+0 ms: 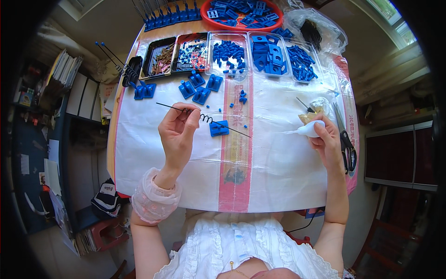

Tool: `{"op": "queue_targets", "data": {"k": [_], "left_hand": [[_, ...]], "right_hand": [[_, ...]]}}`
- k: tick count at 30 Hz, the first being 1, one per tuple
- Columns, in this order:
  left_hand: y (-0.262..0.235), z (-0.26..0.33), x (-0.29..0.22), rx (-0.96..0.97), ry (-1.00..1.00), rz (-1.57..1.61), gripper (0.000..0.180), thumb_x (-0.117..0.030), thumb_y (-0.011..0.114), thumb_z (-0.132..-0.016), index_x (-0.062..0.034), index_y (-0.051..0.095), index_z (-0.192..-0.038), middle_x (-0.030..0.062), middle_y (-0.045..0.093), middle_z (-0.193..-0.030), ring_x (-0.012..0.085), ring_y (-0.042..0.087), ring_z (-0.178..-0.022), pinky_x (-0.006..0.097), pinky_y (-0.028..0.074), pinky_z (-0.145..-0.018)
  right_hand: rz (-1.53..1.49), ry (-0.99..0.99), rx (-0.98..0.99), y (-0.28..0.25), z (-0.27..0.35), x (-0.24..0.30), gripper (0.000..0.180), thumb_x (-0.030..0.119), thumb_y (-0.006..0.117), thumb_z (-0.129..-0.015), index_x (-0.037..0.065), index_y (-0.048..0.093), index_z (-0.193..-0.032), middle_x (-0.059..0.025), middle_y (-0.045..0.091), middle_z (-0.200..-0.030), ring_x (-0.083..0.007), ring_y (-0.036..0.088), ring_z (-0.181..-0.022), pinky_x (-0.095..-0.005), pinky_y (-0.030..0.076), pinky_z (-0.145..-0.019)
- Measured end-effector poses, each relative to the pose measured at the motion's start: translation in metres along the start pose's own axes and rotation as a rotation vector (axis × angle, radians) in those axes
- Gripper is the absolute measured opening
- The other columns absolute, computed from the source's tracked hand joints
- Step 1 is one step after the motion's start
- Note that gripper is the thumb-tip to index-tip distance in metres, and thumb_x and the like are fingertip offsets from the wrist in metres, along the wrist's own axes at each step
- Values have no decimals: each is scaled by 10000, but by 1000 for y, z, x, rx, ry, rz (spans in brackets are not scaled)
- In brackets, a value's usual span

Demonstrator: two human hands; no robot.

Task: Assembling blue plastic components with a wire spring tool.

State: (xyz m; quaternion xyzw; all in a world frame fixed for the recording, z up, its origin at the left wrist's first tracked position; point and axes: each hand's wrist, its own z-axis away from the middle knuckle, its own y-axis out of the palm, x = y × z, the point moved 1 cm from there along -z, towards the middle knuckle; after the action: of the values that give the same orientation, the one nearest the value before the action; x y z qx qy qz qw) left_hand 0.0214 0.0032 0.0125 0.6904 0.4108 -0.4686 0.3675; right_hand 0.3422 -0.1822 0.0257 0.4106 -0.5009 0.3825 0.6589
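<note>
My left hand pinches a thin black wire rod with a coil spring in its middle, held over the white table cover. A small blue plastic block lies just under the spring's right end. My right hand grips a small white squeeze bottle whose nozzle points left toward the rod. Both hands hover low above the table, roughly level with each other.
Clear trays of blue plastic parts, washers and brown pieces line the far edge, behind them a red bowl of blue parts. Loose blue blocks lie mid-table. Black scissors rest by my right hand.
</note>
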Motion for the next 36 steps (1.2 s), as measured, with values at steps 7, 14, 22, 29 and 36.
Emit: {"op": "queue_targets", "data": {"k": [7,14,22,29,36], "left_hand": [[1,0,-1,-5,2,4,71,-41,659,-1002,8,670,-1052,0,636,-904,43,549,-795,204,443,-719],[1,1,0,-3,-2,9,75,-30,653,-1000,16,670,-1056,6,643,-925,45,557,-805,206,450,-726],[4,1,-2,-11,-7,-32,72,-70,629,-1015,-9,665,-1017,20,633,-900,80,553,-779,225,449,-725],[3,1,-2,-7,-10,-32,76,-69,624,-1016,-7,666,-1025,22,632,-902,80,554,-780,224,448,-725],[3,0,-2,-6,-12,-27,76,-67,625,-1016,-7,669,-1029,21,630,-903,82,558,-783,225,450,-725]], "right_hand": [[24,14,-11,4,1,-2,133,237,654,-1023,121,597,-994,66,560,-766,0,339,-561,-209,212,-508],[24,3,-13,3,1,-6,119,219,658,-1019,123,593,-991,76,549,-771,4,329,-562,-209,207,-509],[30,-4,-16,6,1,-6,133,214,665,-1011,110,591,-975,86,521,-737,7,308,-550,-212,189,-500],[34,-7,-23,7,0,-5,133,213,660,-1008,110,592,-956,82,513,-721,3,311,-546,-213,193,-496],[30,-1,-32,6,0,-6,121,209,657,-1001,116,597,-952,80,516,-712,3,319,-539,-207,208,-493]]}}
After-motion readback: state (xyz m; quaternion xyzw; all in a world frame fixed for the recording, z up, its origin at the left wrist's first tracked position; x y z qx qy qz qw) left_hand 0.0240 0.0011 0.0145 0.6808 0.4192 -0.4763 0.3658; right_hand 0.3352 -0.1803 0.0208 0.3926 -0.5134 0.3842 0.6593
